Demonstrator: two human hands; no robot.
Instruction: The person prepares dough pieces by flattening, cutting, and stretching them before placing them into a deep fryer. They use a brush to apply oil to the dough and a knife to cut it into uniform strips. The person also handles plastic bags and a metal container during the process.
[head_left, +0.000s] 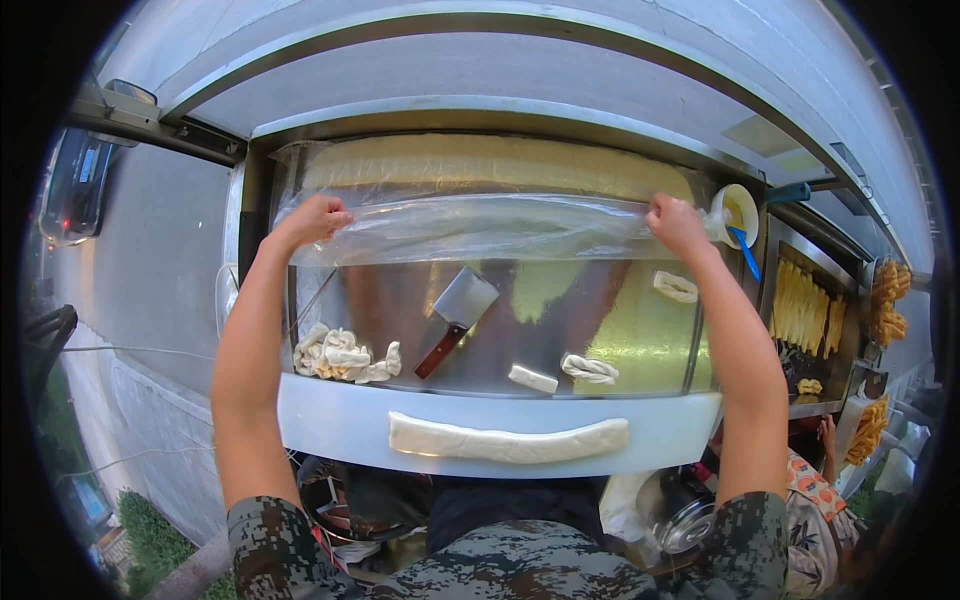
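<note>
My left hand (321, 219) and my right hand (672, 217) each grip a near corner of a clear plastic sheet (495, 225). It stretches between them across the back of a metal worktop (540, 330). Behind and partly under the plastic lies a long, thick slab of pale dough (487, 159). A cleaver (466, 298) with a wooden handle rests on the metal in front. Closest to my body, a flat strip of dough (510, 439) lies along a white cutting board (330, 420).
Dough scraps (337, 356) are heaped at the left. Small dough pieces (591, 369) lie at the right. A white bowl (735, 214) holds a blue-handled utensil (744, 253). Rightward, dough sticks (802, 307) fill a fryer, beside fried sticks (868, 431) and another person's hand (826, 439).
</note>
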